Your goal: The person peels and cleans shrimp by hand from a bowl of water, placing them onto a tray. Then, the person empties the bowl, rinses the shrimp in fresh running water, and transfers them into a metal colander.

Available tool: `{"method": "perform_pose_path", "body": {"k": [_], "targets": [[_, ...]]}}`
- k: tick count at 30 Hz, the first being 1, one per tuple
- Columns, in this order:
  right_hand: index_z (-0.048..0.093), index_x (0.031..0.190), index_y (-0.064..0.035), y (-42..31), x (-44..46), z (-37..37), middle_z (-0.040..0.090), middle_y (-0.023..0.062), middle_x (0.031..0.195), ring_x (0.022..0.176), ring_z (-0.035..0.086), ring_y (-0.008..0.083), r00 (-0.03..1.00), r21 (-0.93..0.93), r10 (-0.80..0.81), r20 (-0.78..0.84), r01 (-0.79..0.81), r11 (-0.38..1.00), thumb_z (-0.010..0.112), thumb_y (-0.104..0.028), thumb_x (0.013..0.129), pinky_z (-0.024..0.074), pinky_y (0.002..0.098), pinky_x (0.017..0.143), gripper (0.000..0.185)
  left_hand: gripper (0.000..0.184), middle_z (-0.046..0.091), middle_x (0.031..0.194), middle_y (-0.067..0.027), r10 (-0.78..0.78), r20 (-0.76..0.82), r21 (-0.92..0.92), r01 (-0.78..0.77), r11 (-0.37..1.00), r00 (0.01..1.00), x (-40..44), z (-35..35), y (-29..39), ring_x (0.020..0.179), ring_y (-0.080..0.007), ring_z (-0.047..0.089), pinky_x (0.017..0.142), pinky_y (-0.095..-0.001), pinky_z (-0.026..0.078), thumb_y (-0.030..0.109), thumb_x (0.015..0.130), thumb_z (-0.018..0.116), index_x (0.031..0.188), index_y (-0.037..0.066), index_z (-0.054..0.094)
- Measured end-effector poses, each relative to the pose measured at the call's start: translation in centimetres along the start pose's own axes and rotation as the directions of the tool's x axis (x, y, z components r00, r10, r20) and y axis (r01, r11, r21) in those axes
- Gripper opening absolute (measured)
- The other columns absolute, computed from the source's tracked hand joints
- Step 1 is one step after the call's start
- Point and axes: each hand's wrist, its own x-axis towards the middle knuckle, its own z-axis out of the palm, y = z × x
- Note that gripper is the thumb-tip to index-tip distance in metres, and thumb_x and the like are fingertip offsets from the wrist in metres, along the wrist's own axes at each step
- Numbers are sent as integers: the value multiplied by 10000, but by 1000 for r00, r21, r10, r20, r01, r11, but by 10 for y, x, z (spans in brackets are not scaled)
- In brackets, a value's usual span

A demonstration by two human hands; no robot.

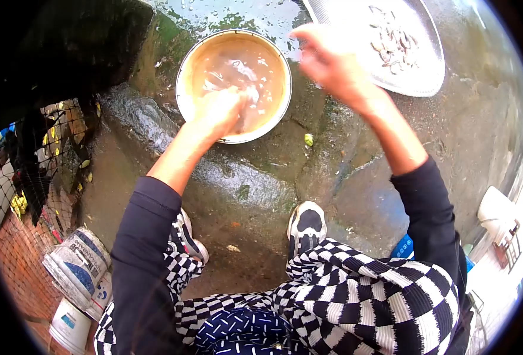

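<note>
Murky brown water fills a round basin [188, 112] with a pale rim. My left hand [221, 111] reaches into it, and its fingertips are hidden in the water, so I cannot tell whether they hold anything. Whitish streaks show on the water near those fingers. Off the basin's right side, my right hand [329, 62] is in the air, slightly blurred, with fingers apart and nothing seen in them. Just right of it lies a shiny oval perforated tray [424, 83]. Small greyish creatures [394, 42], like little fish or shrimp, are piled on the tray.
Wet, uneven concrete [344, 171] with puddles and moss surrounds the basin. Black netting [42, 160] hangs at the left, above white buckets [81, 266] lying near my left leg. My shoes [307, 228] stand below the basin. A white container [495, 207] is at the right edge.
</note>
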Motion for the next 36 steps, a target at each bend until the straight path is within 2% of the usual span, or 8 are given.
{"method": "perform_pose_path", "body": {"k": [8, 14, 16, 20, 23, 25, 32, 36], "targets": [[541, 1203, -97, -39, 22, 76, 545, 106, 1207, 1156, 485, 229, 706, -574, 55, 706, 524, 629, 552, -284, 822, 63, 547, 1089, 425, 251, 631, 770, -52, -233, 174, -656, 289, 698, 957, -26, -41, -11, 662, -85, 584, 599, -249, 480, 55, 878, 456, 1079, -5, 593], [620, 1103, -158, -40, 7, 99, 635, 91, 1044, 1093, 547, 218, 559, -488, -60, 827, 766, 419, 514, -280, 826, 175, 557, 1061, 321, 266, 628, 814, -34, -337, 117, -878, 256, 405, 934, -51, -44, -23, 640, -63, 566, 549, -196, 458, 55, 886, 458, 1106, -40, 573], [617, 1030, -140, -22, -1, 107, 609, 78, 933, 936, 579, 225, 821, -359, -247, 515, 468, 808, 531, -211, 779, 357, 479, 967, 275, 271, 627, 827, -35, -314, 71, -897, 198, 395, 947, -51, -40, -23, 650, -62, 570, 566, -201, 467, 62, 892, 460, 1123, -26, 571], [636, 1019, -115, -30, 18, 97, 609, 115, 988, 948, 570, 240, 631, -114, 24, 775, 102, 988, 548, -174, 753, 441, 419, 833, 287, 263, 644, 847, -50, -399, -38, -903, 139, 407, 916, -47, -47, -6, 706, -75, 599, 630, -218, 491, 64, 886, 499, 1126, -1, 585], [608, 1055, -80, -42, 19, 69, 626, 104, 911, 863, 599, 205, 816, 145, 17, 578, -123, 982, 590, -172, 746, 467, 340, 789, 323, 211, 680, 853, -94, -421, -209, -758, 125, 640, 883, -46, -56, 8, 785, -85, 628, 682, -243, 502, 57, 853, 561, 1046, 28, 643], [571, 1103, -41, -48, 17, 59, 609, 43, 875, 801, 561, 115, 782, 608, 57, 620, -525, 595, 643, -232, 786, 455, 261, 765, 377, 197, 675, 854, -100, -361, -311, -698, 47, 715, 879, -45, -54, 13, 771, -121, 642, 675, -252, 502, 54, 834, 578, 1017, 44, 649], [578, 983, 2, -59, -7, 59, 644, 78, 870, 691, 612, 118, 842, 792, 144, 519, -538, 288, 575, -58, 826, 499, 236, 618, 168, 213, 671, 871, -93, -308, -392, -644, -19, 765, 867, -48, -58, 30, 757, -142, 646, 685, -266, 508, 40, 786, 636, 998, 47, 654], [581, 954, 1, -57, -13, 61, 645, 67, 869, 726, 615, 113, 877, 834, 182, 444, -479, 273, 579, -51, 826, 509, 254, 653, 139, 262, 662, 900, -83, -377, -162, -959, -54, 280, 912, -50, -57, 32, 787, -127, 634, 725, -260, 505, 32, 796, 639, 1047, -35, 611]]}}
